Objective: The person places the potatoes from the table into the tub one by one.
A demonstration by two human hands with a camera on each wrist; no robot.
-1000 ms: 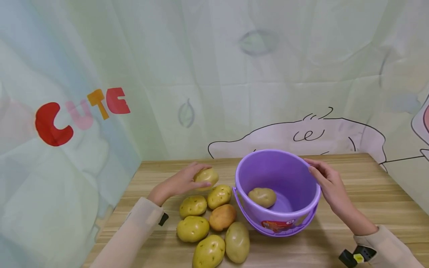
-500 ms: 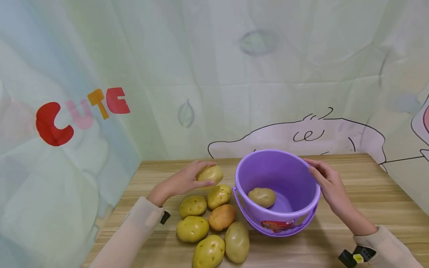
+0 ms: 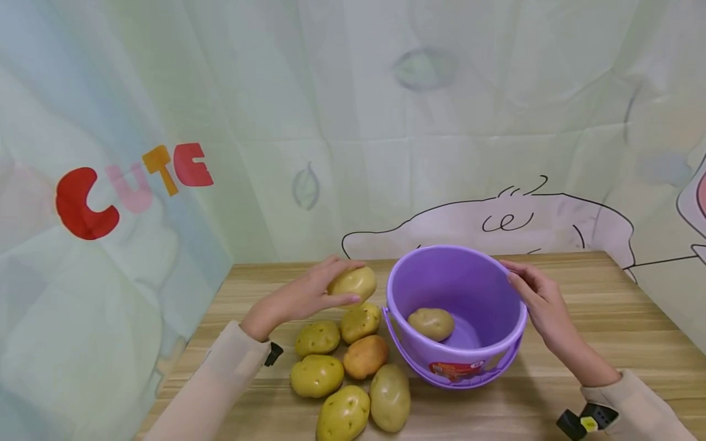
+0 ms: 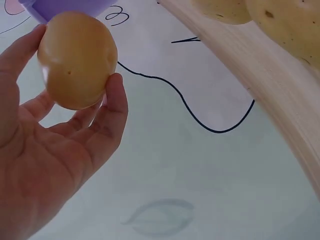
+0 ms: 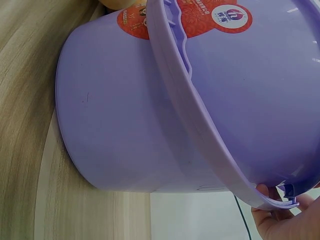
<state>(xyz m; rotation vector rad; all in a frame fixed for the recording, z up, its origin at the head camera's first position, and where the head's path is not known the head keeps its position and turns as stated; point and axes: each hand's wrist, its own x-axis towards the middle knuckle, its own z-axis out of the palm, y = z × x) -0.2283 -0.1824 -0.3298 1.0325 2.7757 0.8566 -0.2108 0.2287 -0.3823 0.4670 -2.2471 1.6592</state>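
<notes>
My left hand (image 3: 309,293) grips a pale yellow potato (image 3: 355,285) between thumb and fingers, raised above the other potatoes and left of the bucket's rim. The left wrist view shows that potato (image 4: 77,60) held at the fingertips of the left hand (image 4: 60,145). A purple bucket (image 3: 458,362) stands upright with one potato (image 3: 431,324) lying inside. At the bucket's right side, my right hand (image 3: 543,300) pinches the rim; in the right wrist view its fingers (image 5: 267,220) are at the rim by the handle joint of the bucket (image 5: 125,110).
Several potatoes lie left of the bucket, among them a yellow one (image 3: 317,376), an orange-brown one (image 3: 366,357) and a longer pale one (image 3: 390,398). The wooden table (image 3: 601,306) meets a printed cloth (image 3: 309,110) behind it.
My left hand has lifted the potato and moved it right, closer to the bucket. The right hand and the bucket stay where they were.
</notes>
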